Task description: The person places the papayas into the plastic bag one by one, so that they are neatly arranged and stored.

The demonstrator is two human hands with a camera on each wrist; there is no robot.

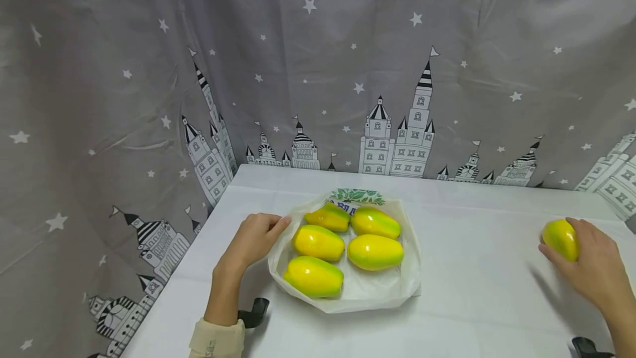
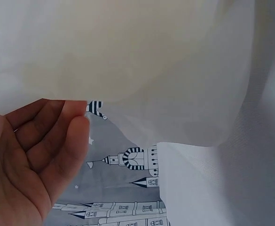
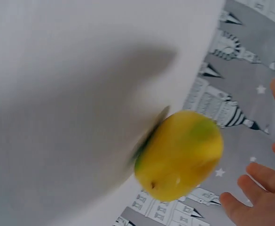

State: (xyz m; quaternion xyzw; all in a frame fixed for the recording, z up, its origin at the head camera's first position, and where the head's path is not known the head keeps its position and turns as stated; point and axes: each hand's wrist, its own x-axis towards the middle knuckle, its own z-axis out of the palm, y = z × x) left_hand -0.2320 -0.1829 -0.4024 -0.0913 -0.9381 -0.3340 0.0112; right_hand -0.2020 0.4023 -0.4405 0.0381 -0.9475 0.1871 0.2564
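A white bag (image 1: 358,305), its mouth spread wide, lies on the table with several glossy yellow-green fruits (image 1: 375,252) inside, oblong like mangoes. At the bag's left rim my left hand (image 1: 255,236) pinches the edge between thumb and fingers. From the left wrist view, the bag's pale side (image 2: 184,103) hangs over those fingertips. Far to the right, one more yellow-green fruit (image 3: 179,155) is by itself at the tabletop. My right hand (image 1: 591,256) is beside it, overlapping it in the head view. In the right wrist view its fingers (image 3: 257,190) are spread and apart from the fruit.
A white cloth covers the table (image 1: 472,269). Behind and to the left hangs a grey curtain (image 1: 318,70) printed with castles and stars. Green leaf print and blue lettering mark the bag's back flap (image 1: 358,196). Black wrist mounts (image 1: 254,314) sit under the wrists.
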